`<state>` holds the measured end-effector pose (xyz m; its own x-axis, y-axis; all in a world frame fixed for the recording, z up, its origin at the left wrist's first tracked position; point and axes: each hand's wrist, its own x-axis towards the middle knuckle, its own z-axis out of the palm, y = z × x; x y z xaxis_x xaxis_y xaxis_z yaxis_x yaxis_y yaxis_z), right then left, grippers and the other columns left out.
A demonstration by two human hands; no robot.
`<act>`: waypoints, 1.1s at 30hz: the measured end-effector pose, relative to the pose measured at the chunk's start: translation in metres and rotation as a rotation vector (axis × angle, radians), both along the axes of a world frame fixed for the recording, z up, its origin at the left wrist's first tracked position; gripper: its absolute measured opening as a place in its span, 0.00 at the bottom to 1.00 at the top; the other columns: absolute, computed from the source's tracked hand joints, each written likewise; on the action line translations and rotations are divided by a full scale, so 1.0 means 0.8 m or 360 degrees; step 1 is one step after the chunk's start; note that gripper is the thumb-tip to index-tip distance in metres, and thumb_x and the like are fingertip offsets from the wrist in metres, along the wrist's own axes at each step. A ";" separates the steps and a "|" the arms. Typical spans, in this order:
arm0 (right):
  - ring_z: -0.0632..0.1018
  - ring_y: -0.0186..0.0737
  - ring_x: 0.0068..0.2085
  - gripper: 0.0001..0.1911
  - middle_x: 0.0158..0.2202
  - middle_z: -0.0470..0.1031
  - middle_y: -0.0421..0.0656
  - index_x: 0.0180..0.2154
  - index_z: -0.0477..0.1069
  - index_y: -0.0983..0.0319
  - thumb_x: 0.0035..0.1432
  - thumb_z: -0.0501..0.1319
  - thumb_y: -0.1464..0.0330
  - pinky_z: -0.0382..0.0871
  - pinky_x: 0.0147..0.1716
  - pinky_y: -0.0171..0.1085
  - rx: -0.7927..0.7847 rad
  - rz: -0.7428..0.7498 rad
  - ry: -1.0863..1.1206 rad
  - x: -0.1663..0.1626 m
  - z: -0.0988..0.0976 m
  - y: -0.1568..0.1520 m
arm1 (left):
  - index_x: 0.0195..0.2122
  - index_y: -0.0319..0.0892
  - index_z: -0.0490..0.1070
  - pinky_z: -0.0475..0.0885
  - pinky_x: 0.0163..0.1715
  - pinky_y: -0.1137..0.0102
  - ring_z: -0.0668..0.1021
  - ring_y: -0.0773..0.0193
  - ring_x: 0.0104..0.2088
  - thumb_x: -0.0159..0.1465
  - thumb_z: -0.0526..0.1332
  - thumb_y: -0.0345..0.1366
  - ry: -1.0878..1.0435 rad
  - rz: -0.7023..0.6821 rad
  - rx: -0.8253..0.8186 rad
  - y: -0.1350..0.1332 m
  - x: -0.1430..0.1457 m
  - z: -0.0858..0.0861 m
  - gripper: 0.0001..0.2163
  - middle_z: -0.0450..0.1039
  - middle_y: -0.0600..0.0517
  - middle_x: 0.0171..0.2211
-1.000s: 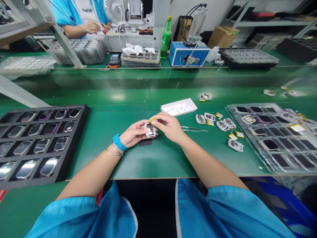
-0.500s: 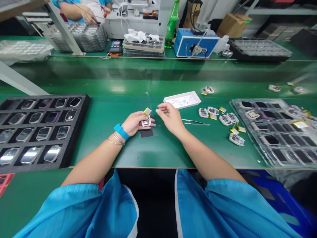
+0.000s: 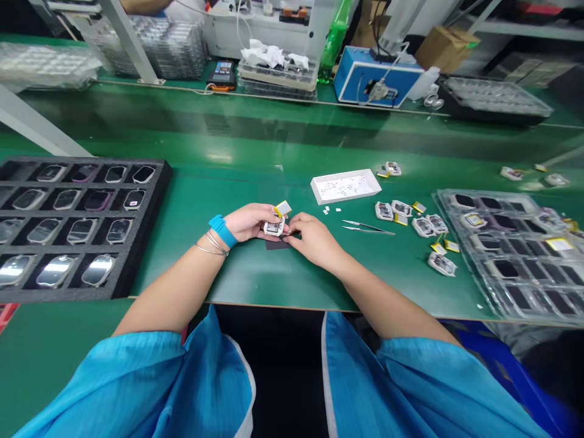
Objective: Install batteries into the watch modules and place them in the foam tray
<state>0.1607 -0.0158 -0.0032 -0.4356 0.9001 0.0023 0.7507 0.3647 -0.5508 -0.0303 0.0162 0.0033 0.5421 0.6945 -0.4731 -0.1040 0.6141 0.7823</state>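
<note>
My left hand (image 3: 253,221) is closed around a white smartwatch case (image 3: 274,227) with its inside parts facing up. A yellow-edged battery (image 3: 283,208) sticks out from the far side of the case. At the near right edge of the case, my right hand (image 3: 314,238) has its thumb and fingers closed in on it; what lies between the fingertips is partly hidden. Beneath the hands, a dark flat piece (image 3: 276,245) lies on the green bench. Tweezers (image 3: 369,228) rest to the right of my right hand.
A white box (image 3: 345,187) of tiny parts lies beyond my right hand, with small white pieces (image 3: 332,210) before it. Several opened watch cases (image 3: 424,226) lie to the right, near clear trays (image 3: 515,255). A black foam tray (image 3: 152,201) of watches stands left.
My right hand has come left and down, and its fingers now touch the watch case. Small white pieces and more of the tweezers now show. The view has shifted slightly.
</note>
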 end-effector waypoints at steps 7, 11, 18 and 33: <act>0.76 0.41 0.41 0.04 0.38 0.74 0.45 0.29 0.77 0.63 0.53 0.68 0.76 0.70 0.46 0.41 -0.0080 -0.0068 0.0098 0.002 -0.006 0.003 | 0.34 0.34 0.74 0.80 0.35 0.64 0.83 0.59 0.32 0.54 0.67 0.26 0.0019 0.0019 -0.0038 0.001 0.001 -0.001 0.06 0.81 0.42 0.32; 0.75 0.42 0.43 0.04 0.39 0.73 0.46 0.30 0.76 0.63 0.57 0.65 0.75 0.69 0.49 0.42 -0.0032 -0.0030 0.0056 0.000 -0.010 0.001 | 0.35 0.34 0.74 0.80 0.35 0.65 0.83 0.58 0.33 0.54 0.68 0.26 0.0003 -0.0005 -0.0028 0.001 -0.001 -0.001 0.08 0.81 0.41 0.33; 0.71 0.47 0.47 0.05 0.46 0.70 0.52 0.38 0.71 0.66 0.65 0.57 0.74 0.68 0.50 0.48 0.0026 0.0189 -0.0218 -0.002 -0.011 -0.005 | 0.36 0.34 0.74 0.81 0.36 0.63 0.83 0.58 0.33 0.55 0.65 0.25 0.0046 0.0041 -0.0031 0.000 -0.002 0.001 0.07 0.81 0.41 0.33; 0.78 0.41 0.42 0.06 0.37 0.77 0.43 0.31 0.69 0.58 0.61 0.61 0.67 0.71 0.47 0.43 0.0402 0.0072 0.0915 0.026 0.023 -0.003 | 0.32 0.35 0.71 0.79 0.29 0.69 0.81 0.61 0.28 0.55 0.64 0.24 0.0160 0.0306 0.0118 -0.012 0.020 0.009 0.05 0.78 0.46 0.28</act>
<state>0.1813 -0.0186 0.0154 -0.3392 0.8217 0.4579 0.3406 0.5610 -0.7545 -0.0147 0.0066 0.0106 0.3490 0.8154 -0.4618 -0.1329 0.5309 0.8370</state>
